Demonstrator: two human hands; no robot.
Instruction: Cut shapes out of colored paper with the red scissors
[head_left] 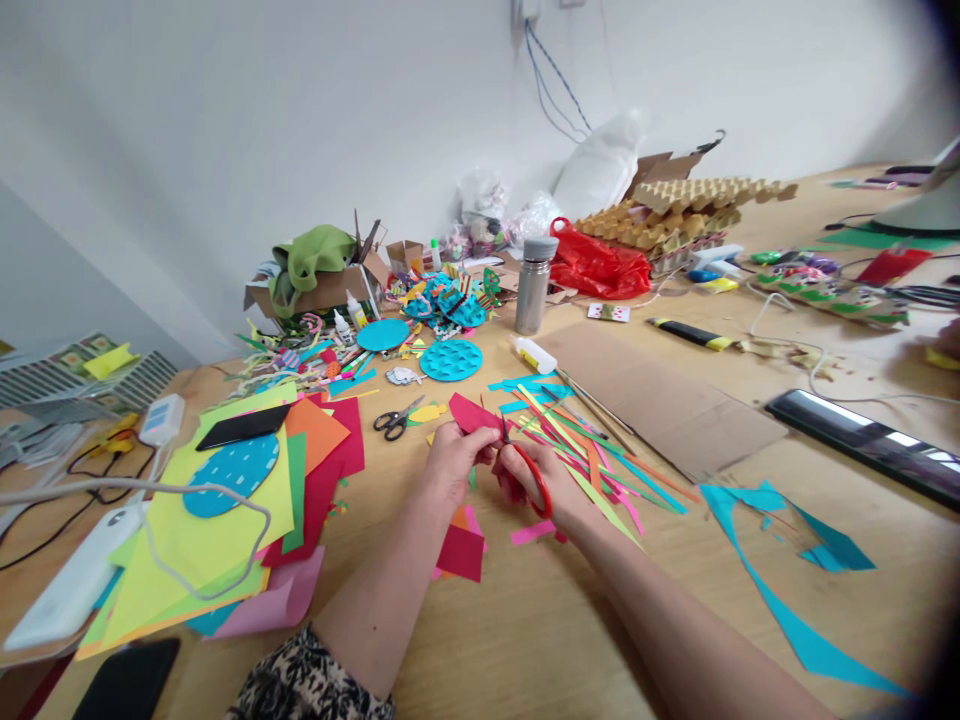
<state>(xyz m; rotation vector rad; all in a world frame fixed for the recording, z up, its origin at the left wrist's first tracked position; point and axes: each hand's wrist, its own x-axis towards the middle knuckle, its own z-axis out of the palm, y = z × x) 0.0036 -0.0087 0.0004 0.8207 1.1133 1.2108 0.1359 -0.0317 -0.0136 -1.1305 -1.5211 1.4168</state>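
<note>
Evidently, the left hand (454, 460) pinches the red paper (472, 413) above the table (525, 640), the right hand (558, 482) grips red-handled scissors (541, 490); fingertips should keep clear of the cutting line.

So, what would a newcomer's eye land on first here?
Probably the red-handled scissors in the right grip, near the middle, with red paper in the left grip beside them. After that, the red plastic bag towards the back, right of the silver bottle, and the yellow sheets spread on the left.
</note>
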